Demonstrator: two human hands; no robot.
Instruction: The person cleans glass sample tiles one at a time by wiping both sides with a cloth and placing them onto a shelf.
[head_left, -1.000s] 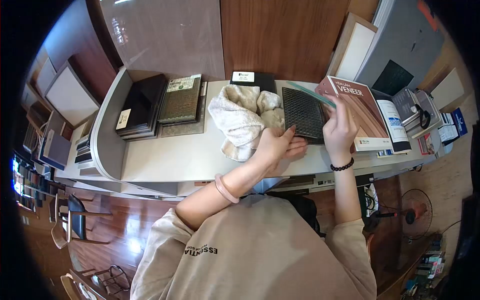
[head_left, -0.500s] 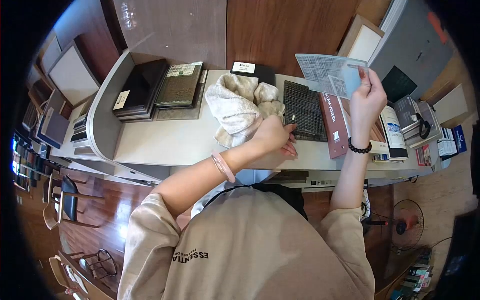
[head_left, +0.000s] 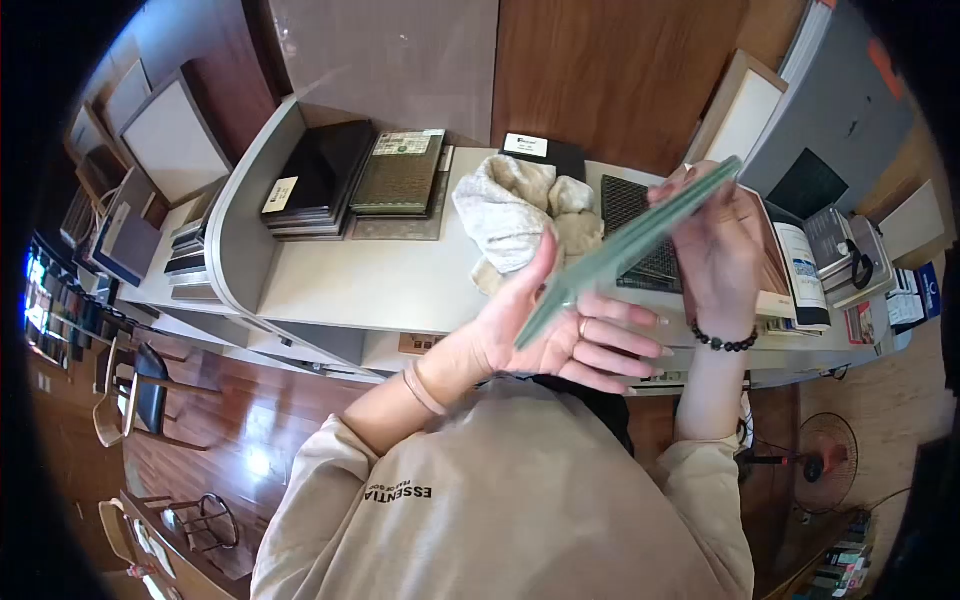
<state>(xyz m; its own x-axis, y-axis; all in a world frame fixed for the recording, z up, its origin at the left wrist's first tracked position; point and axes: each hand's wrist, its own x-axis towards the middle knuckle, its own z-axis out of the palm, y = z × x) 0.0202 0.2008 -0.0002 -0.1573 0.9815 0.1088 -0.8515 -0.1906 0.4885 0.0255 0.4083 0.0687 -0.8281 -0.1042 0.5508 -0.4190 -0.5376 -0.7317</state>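
Observation:
My right hand [head_left: 718, 245] is closed on the upper right end of a glass sample panel [head_left: 625, 245], which is tilted and seen nearly edge-on with a greenish edge. My left hand [head_left: 570, 335] is palm up at the panel's lower left end, its thumb and fingers spread apart. The panel's lower corner crosses in front of the left palm; whether they touch I cannot tell. Behind the left hand, a crumpled whitish cloth [head_left: 505, 205] lies on the counter. A dark patterned sample panel [head_left: 625, 205] lies partly hidden behind the held glass.
On the white counter [head_left: 350, 285], black sample panels [head_left: 318, 170] and brown patterned panels [head_left: 400, 185] are stacked at the left. A labelled black sample [head_left: 560, 160] lies behind the cloth. Brochures [head_left: 800, 265] and a clear box [head_left: 840, 225] stand at the right. A fan [head_left: 828, 460] is below.
The glass panel has come down and left, turning from its broad face to nearly edge-on. My left hand has left the cloth's side and turned palm up under the panel. The view shifted slightly.

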